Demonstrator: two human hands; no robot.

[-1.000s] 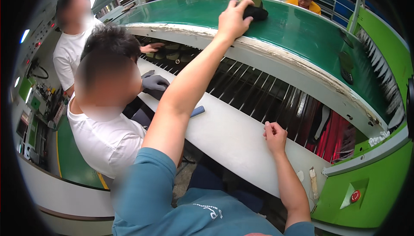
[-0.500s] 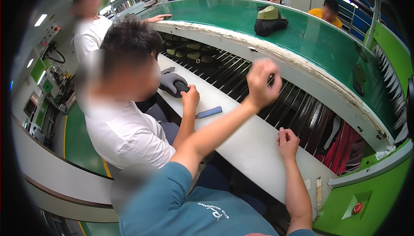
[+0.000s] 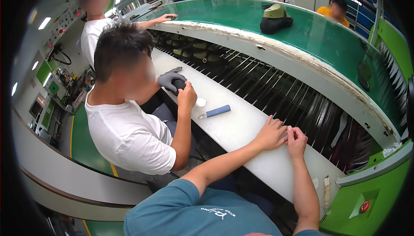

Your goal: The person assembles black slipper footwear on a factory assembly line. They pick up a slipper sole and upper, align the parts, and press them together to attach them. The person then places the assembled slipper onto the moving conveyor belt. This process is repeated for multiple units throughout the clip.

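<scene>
My left hand (image 3: 271, 133) lies on the edge of the white bench (image 3: 233, 128), palm down, its fingers spread. Close beside it, my right hand (image 3: 296, 142) is closed, thumb and fingertips pressed together near the left fingertips. Anything between those fingers is too small to make out. A blue-handled tool with a short metal blade (image 3: 217, 111) rests on the bench, left of both hands. Further left, a person in a white shirt holds a dark rounded piece (image 3: 177, 85) between a grey-gloved hand (image 3: 170, 78) and a bare hand (image 3: 186, 96).
Beyond the bench run metal rollers (image 3: 258, 87), with several olive and black shoes (image 3: 200, 54) at their far left. A green conveyor belt (image 3: 215, 14) above carries an olive-black shoe (image 3: 274, 19). A red button (image 3: 365, 206) sits on the green panel. Several other people stand around.
My left hand has come down from above the rollers to the bench beside my right hand, and its fingers have opened out. A small white scrap now shows near the other person's bare hand.
</scene>
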